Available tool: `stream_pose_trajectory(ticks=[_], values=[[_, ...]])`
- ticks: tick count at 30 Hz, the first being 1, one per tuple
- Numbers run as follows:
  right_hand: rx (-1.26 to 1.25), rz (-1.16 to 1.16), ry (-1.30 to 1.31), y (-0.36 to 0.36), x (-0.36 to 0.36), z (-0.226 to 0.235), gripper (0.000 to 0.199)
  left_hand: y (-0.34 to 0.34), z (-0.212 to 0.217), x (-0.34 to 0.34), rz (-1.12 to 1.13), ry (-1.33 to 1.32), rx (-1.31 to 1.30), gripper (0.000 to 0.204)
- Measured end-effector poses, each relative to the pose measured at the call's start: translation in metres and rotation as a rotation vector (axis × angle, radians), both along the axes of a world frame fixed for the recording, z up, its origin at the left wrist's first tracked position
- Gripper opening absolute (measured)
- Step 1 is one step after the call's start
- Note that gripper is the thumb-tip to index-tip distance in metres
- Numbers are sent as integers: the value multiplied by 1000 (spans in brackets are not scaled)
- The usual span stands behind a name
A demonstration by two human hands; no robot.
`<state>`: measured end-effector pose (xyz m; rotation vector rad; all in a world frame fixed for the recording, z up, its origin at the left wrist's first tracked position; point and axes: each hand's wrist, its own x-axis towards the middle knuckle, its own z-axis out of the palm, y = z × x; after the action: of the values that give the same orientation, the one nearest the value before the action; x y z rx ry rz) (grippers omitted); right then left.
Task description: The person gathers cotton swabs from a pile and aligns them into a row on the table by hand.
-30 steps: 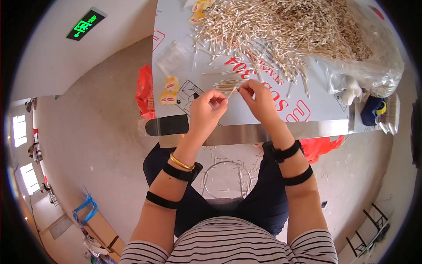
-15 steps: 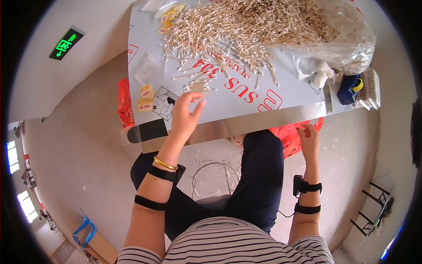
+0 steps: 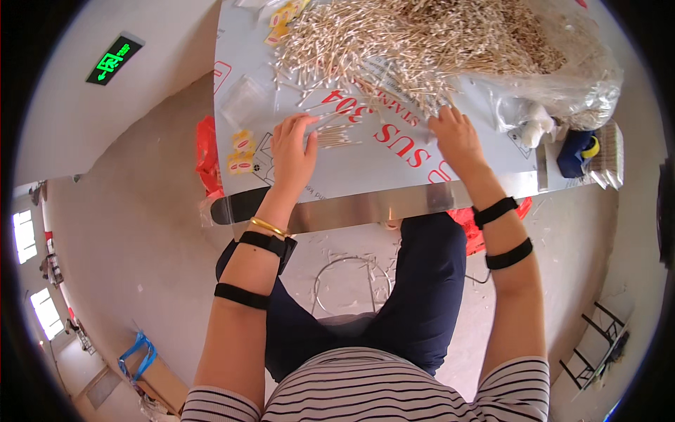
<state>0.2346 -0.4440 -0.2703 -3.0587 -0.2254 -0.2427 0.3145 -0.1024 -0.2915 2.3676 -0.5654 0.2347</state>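
A big heap of cotton swabs (image 3: 415, 35) covers the far part of the metal-topped table (image 3: 380, 158). My left hand (image 3: 292, 151) is over the table's left part, thumb apart from the bent fingers, right beside a small row of cotton swabs (image 3: 336, 136). Its fingertips are close to a few loose swabs lying just beyond that row. My right hand (image 3: 458, 144) reaches to the near edge of the heap, fingers bent and apart, the tips at the outermost swabs. No swab shows clearly in either hand.
Clear plastic bags (image 3: 242, 102) and yellow printed slips (image 3: 241, 151) lie at the table's left. A large clear bag (image 3: 590, 84) partly wraps the heap on the right, near a dark blue object (image 3: 573, 155). Red bags (image 3: 206, 158) hang below the table edge.
My right hand has risen from below the table's front edge to the heap's near edge. The left hand has moved slightly farther, to the left end of the small swab row.
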Motion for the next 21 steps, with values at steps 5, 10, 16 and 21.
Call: stream_pose_trajectory(ticks=[5, 10, 16, 21], values=[[-145, 162, 219, 14, 9, 4, 10, 15, -8, 4, 57, 11, -30, 26], [52, 308, 232, 104, 13, -8, 11, 23, -17, -8, 73, -44, -154, 32], [256, 304, 146, 163, 31, -8, 9, 11, -23, -21, 118, -52, -172, 37], [510, 96, -84, 136, 58, -8, 14, 19, -22, -8, 54, -86, -28, 37]])
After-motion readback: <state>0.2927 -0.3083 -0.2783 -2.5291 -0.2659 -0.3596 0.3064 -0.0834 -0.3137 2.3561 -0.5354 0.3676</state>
